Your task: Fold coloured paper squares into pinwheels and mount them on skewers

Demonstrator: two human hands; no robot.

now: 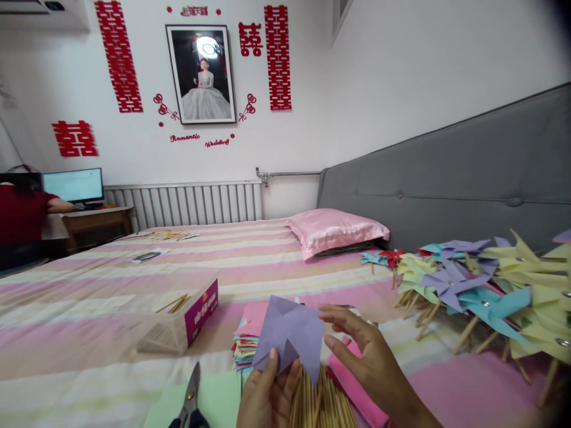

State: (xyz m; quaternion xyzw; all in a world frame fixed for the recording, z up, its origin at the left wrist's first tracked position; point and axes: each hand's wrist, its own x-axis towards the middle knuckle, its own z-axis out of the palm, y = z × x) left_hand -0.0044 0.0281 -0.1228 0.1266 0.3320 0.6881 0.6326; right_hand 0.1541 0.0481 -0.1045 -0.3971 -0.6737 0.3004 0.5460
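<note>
My left hand (270,392) pinches a purple paper square (292,330) with cut slits, its thumb on the near face. My right hand (363,351) is just right of the square, fingers apart, and seems to hold nothing; whether a fingertip touches the paper edge I cannot tell. Behind the purple paper sits a stack of coloured paper squares (250,345), partly hidden. Below the hands lies a bundle of thin wooden sticks (323,404). Pink paper (357,386) lies partly under my right hand. Scissors (191,398) rest on pale green paper (214,392) at the left.
A clear plastic box with a purple end (200,312) holds a few sticks. Many finished paper pinwheels (452,282) are piled at the right. A pink pillow (336,229) lies against the grey headboard (446,160). A person in red (22,214) sits at a desk far left.
</note>
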